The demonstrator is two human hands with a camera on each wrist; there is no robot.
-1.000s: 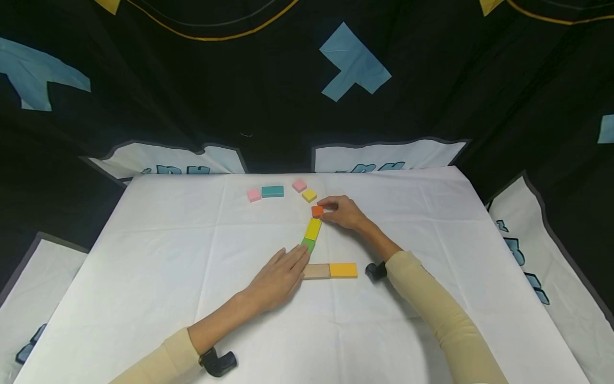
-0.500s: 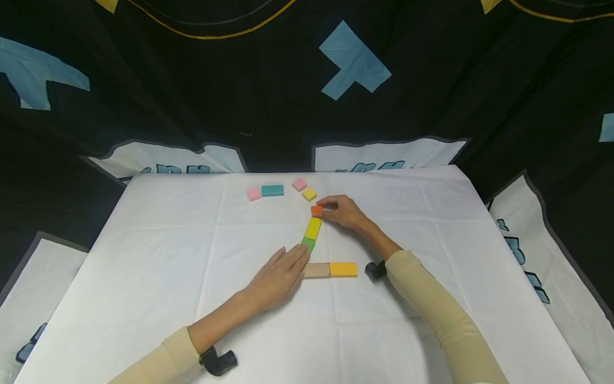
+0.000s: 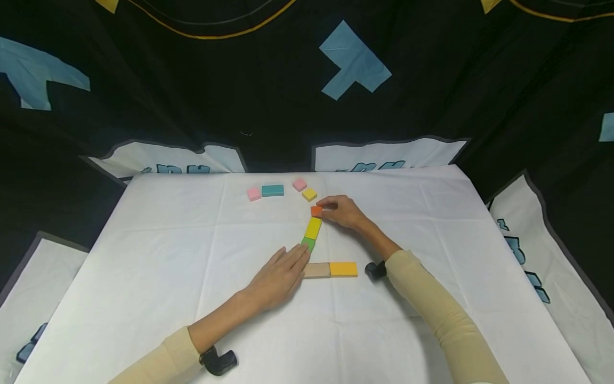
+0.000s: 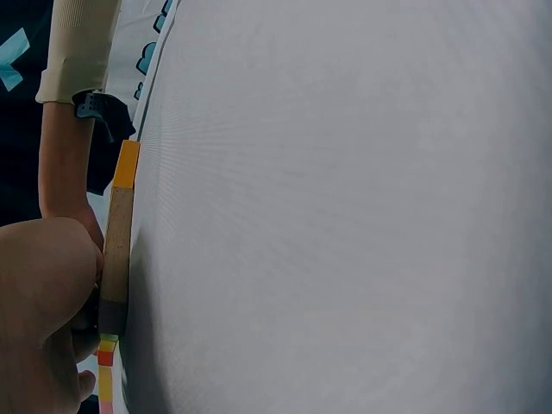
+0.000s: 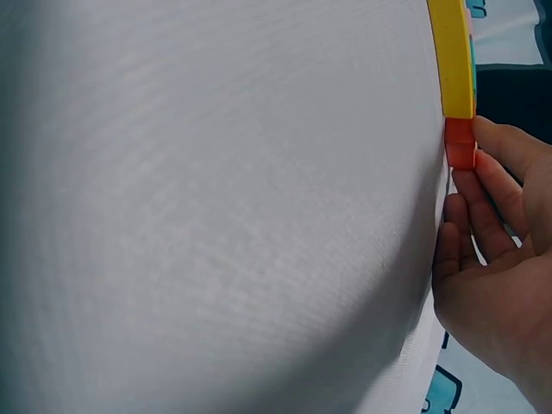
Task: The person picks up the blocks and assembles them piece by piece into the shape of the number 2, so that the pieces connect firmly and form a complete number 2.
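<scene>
My right hand (image 3: 344,211) pinches a small orange block (image 3: 316,212) between thumb and fingers at the top of a slanted row. Just below it lies a yellow block (image 3: 313,228), joined end to end with a green block (image 3: 308,244). My left hand (image 3: 280,277) lies with straight fingers, their tips touching the green block and partly covering it. Beside that hand is a plain wooden block (image 3: 317,271), its left end hidden, abutting an orange-yellow block (image 3: 344,269). In the right wrist view, the orange block (image 5: 461,143) meets the yellow block (image 5: 452,60).
Toward the far edge of the white-covered table (image 3: 158,240) lie a pink block (image 3: 254,193), a teal block (image 3: 273,190), a second pink block (image 3: 299,184) and a small yellow block (image 3: 309,194). A dark curtain (image 3: 268,106) hangs behind the table.
The orange block has shifted very slightly left in my right hand's pinch over the last second. The left hand and the other blocks stay where they were.
</scene>
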